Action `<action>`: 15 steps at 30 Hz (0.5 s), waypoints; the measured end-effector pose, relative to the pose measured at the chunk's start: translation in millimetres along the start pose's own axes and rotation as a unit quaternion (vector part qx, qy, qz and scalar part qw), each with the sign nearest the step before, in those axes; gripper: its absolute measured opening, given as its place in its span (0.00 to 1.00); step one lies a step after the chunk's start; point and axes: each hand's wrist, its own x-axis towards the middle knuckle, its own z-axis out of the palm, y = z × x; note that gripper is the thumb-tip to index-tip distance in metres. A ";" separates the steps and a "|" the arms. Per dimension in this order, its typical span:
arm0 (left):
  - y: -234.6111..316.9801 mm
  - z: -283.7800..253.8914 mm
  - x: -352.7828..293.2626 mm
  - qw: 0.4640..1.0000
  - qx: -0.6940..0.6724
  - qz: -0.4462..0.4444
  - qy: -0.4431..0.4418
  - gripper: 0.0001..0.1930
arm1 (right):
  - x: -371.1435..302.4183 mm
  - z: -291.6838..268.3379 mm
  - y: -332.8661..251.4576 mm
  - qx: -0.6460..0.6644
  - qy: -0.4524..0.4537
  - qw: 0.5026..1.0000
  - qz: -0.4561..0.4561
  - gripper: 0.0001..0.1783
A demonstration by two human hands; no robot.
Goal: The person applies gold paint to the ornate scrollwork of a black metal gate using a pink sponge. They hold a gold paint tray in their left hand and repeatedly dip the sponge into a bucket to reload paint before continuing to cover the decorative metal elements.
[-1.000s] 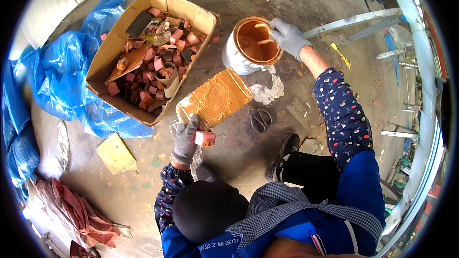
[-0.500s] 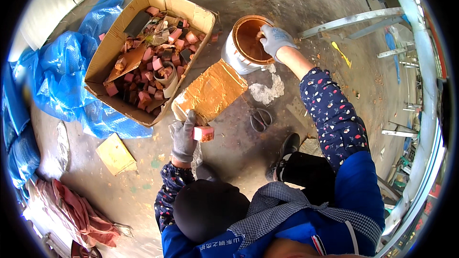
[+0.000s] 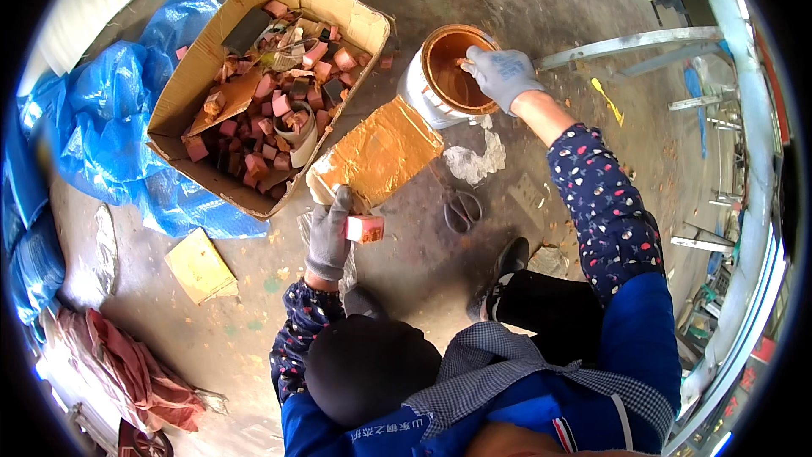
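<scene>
My left hand (image 3: 330,233), in a grey glove, is closed on the near end of a flat board (image 3: 381,152) coated in glossy golden-brown. A pink block (image 3: 364,229) with a brown-stained side sits against the same fingers; whether they grip it too is hard to see. Just off the board's far end stands a white bucket (image 3: 416,95), brown-stained inside, with brown material in it. Over its right rim my right hand (image 3: 505,76), in a light grey glove, has its fingers pinched together. A small brownish bit shows at those fingertips, too small to name.
To the left, a cardboard box (image 3: 173,93) contains many pink and dark blocks. Blue plastic sheeting (image 3: 93,118) lies beyond it. On the floor are black-handled scissors (image 3: 463,212), crumpled whitish film (image 3: 478,161), a yellow strip (image 3: 607,101) and a yellowish sheet (image 3: 200,266). Metal frames (image 3: 630,44) stand right.
My right hand has shifted a little to the right and down at the bucket's rim. The left hand keeps hold of the board. The whole view has shifted slightly.
</scene>
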 end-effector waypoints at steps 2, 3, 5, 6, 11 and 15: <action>-5.1 1.6 4.5 0.999 -0.038 -0.026 -0.017 0.16 | 10.3 14.9 2.6 -0.036 -0.008 0.999 -0.020 0.15; -11.4 2.9 3.5 1.000 0.008 0.023 -0.017 0.17 | 14.9 20.2 2.2 -0.039 -0.074 0.996 -0.033 0.14; -16.1 -0.5 2.0 0.994 0.062 0.086 -0.007 0.20 | 19.2 5.8 -9.4 0.034 -0.125 0.989 -0.073 0.15; -17.6 -1.5 1.8 0.992 0.066 0.103 -0.002 0.21 | 22.1 -0.3 -8.7 0.089 -0.142 0.982 -0.087 0.16; -10.0 -1.9 5.3 0.999 0.006 0.038 -0.016 0.23 | 12.8 3.7 7.3 0.126 -0.033 0.991 0.019 0.17; -17.2 -0.3 0.7 0.997 0.031 0.073 -0.001 0.20 | 12.4 1.1 3.0 0.163 -0.125 0.977 -0.054 0.19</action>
